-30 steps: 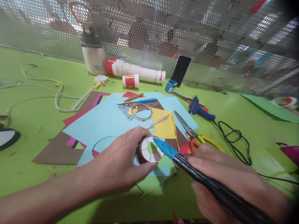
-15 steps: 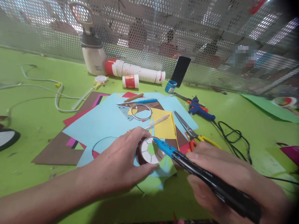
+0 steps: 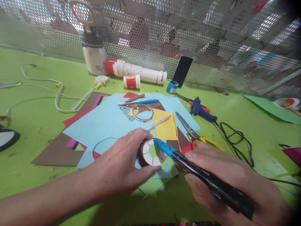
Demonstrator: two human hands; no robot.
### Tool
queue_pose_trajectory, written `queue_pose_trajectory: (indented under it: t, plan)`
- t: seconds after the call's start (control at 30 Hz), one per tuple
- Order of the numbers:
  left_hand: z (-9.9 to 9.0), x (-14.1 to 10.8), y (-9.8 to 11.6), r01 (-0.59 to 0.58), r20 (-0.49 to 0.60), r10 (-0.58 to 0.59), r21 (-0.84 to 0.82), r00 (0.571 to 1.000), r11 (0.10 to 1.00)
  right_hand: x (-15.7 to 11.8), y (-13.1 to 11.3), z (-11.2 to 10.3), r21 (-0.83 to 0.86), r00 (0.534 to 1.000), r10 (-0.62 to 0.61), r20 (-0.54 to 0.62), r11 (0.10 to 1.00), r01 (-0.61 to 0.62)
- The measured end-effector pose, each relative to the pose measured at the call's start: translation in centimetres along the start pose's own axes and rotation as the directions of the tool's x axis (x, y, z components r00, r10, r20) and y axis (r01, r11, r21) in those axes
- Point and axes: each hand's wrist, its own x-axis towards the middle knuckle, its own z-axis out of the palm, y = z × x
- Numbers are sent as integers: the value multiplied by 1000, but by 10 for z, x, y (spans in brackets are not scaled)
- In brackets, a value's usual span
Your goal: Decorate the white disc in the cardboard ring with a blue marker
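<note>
My left hand (image 3: 127, 157) curls round a small round paper piece (image 3: 148, 159) with a dark brown side. Its white face carries black lines like a football's panels, with a green shape in the middle. In my right hand (image 3: 218, 169) is a black marker (image 3: 202, 175) with a blue front end. The marker's tip lies over the upper edge of the white face; whether it touches cannot be made out. Sheets of light blue paper (image 3: 94, 125) spread beneath. Close by are a yellow paper (image 3: 164, 128), a white pencil (image 3: 158, 123) and scissors (image 3: 188, 127).
Behind the paper lie a roll of tape (image 3: 133, 113), a blue pen (image 3: 147, 101) and a paper cup (image 3: 131, 81). A blue glue gun (image 3: 202, 110) with a black cord is at right. A phone (image 3: 182, 71), stacked cups (image 3: 141, 72) and a spray bottle (image 3: 95, 58) stand before a perforated screen.
The marker and my right hand have shifted very slightly left. My left hand keeps its hold on the round piece.
</note>
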Motion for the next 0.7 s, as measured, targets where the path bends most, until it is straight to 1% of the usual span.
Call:
queue_pose_trajectory:
  t: [0.2,0.3,0.4,0.43,0.5,0.57,0.63,0.7]
  plan:
    - [2,1,-1,-13,-13,14,20,1000,1000,1,-3,-6,24,1000,19,-19,1000,-18]
    - [2,1,-2,-17,-31,18,43,999,999,1,-3,-5,19,1000,-8,-24,1000,9]
    - [2,1,-3,-47,-39,49,55,998,997,-2,-3,-1,14,999,-34,5,999,34]
    - [2,1,-3,-57,-38,60,59,997,997,-3,-4,1,13,1000,-12,-8,1000,12]
    - [1,0,-4,-69,-34,72,70,997,995,-5,-5,2,-3,996,41,-77,999,-42]
    - [2,0,-4,-73,-43,76,84,996,994,-6,-6,2,-41,993,39,-107,998,-43]
    - [2,0,-5,-81,-58,87,95,995,992,-6,-6,0,-65,998,-2,-57,998,-2]
    - [2,0,-5,-91,-70,99,106,993,990,-5,-7,-3,-58,999,0,-41,998,-3]
